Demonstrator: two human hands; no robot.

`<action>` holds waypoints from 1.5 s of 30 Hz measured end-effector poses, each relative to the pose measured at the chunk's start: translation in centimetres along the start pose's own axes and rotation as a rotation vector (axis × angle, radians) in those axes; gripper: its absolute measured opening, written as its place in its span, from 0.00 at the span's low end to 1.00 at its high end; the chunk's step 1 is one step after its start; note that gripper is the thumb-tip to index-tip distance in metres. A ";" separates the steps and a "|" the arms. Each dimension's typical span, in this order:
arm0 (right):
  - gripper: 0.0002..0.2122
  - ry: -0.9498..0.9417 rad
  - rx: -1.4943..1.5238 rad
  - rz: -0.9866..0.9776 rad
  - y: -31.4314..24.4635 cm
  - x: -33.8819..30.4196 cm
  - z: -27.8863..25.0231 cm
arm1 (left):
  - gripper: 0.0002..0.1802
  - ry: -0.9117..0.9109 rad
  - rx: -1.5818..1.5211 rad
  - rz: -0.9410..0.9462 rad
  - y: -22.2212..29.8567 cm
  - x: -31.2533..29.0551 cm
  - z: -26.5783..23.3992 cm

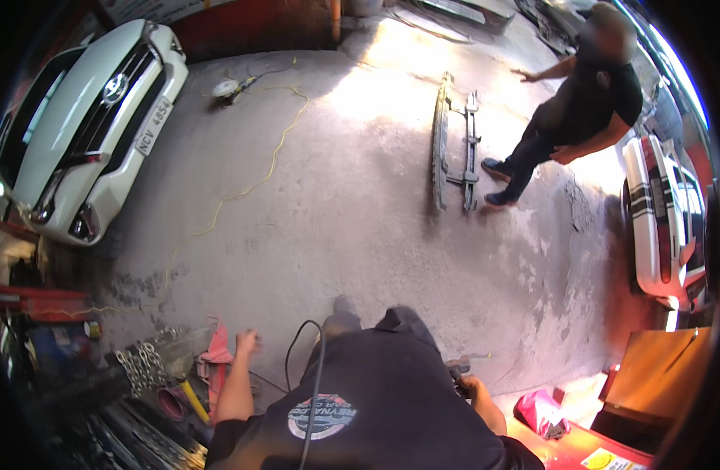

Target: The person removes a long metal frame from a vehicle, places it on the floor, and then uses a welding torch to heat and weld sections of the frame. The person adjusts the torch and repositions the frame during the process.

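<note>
One dark handheld tool (457,370) is just right of the black shirt (383,392), the right hand (472,387) wrapped around it. Left of the shirt are a red metal stand (217,350) and the left hand (249,342), fingers partly curled, any hold impossible to tell.

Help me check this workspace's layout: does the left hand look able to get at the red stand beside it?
Probably yes: the left hand appears empty and close to the red stand, with nothing visible between them, though depth is hard to judge.
</note>
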State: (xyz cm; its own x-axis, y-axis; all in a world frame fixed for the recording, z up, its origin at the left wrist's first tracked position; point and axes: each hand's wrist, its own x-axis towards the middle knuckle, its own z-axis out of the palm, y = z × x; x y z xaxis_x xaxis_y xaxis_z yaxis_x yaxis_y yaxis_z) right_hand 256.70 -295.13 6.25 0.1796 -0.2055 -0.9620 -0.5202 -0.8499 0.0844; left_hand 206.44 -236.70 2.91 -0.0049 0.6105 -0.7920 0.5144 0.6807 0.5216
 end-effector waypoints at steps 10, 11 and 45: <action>0.07 -0.078 0.120 0.104 -17.9 0.0 0.9 | 0.20 -0.202 0.119 0.403 43.0 11.9 15.0; 0.07 -0.066 0.061 0.106 -21.2 0.3 0.8 | 0.20 -0.224 0.130 0.383 44.2 12.6 17.2; 0.11 0.240 -0.362 -0.466 -93.9 15.8 0.9 | 0.20 -0.264 0.675 -0.327 72.4 35.1 22.7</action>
State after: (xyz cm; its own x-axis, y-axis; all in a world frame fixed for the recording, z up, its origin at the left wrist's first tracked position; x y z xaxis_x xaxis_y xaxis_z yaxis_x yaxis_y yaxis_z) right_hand 307.67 -218.14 -17.14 0.5230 0.1581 -0.8375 -0.0349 -0.9778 -0.2064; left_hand 262.99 -175.19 5.69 -0.0853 0.2486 -0.9648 0.9311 0.3645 0.0116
